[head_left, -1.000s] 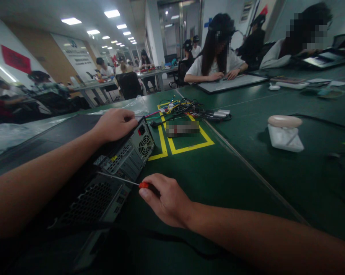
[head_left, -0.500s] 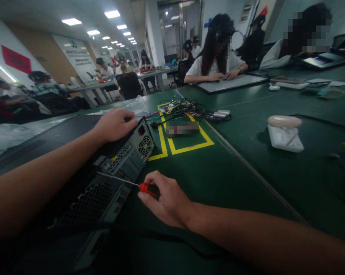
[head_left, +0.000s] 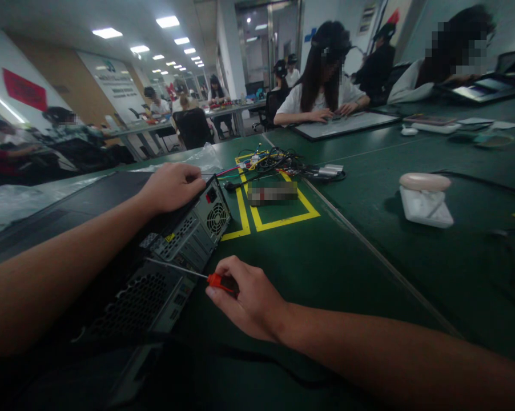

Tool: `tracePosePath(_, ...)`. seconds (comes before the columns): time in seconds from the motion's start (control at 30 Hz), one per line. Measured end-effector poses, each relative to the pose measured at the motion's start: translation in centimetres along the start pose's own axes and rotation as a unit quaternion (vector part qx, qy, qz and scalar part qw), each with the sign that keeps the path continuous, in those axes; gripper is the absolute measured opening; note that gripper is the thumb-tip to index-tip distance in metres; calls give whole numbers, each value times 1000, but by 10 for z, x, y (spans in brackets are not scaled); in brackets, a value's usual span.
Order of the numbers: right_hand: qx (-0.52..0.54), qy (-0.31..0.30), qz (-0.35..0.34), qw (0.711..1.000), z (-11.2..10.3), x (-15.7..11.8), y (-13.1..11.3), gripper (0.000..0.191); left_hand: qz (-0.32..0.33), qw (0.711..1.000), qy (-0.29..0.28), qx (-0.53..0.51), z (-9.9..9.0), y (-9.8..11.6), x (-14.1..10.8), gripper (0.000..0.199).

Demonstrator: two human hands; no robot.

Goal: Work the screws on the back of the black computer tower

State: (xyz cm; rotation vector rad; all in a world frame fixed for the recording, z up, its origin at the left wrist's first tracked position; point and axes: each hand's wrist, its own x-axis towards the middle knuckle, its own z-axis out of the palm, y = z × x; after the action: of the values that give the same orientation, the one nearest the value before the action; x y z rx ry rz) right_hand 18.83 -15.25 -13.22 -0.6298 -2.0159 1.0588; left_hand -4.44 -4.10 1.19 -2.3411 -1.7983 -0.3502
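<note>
Hands working a screwdriver (head_left: 197, 274) at the back of a computer case (head_left: 172, 251) lying on a green surface (head_left: 326, 268).

Right hand (head_left: 246, 297) has its fingers clenched round the red handle; the thin metal shaft reaches left to the case's rear panel. Left hand (head_left: 172, 185) rests on top of the case near its fan grille, fingers curled over the edge, steadying it. Case looks heavy, rigid, sharp-edged metal, best gripped by its frame. Screwdriver seems light and stiff, best held at the handle. Tangled cables (head_left: 278, 162) lie beyond; other people sit farther off.
</note>
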Motion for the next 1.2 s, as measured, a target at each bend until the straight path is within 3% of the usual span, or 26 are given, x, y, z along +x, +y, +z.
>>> tracePosePath(0.83,2,-2,-12,1000,-1,0,-2,19,-9,1000,-5,-4,-1,1,-1,31)
tracePosePath(1.2,-4,2,-46,999,1,1,2,25,-3,1000,-6,-4,-1,1,-1,31)
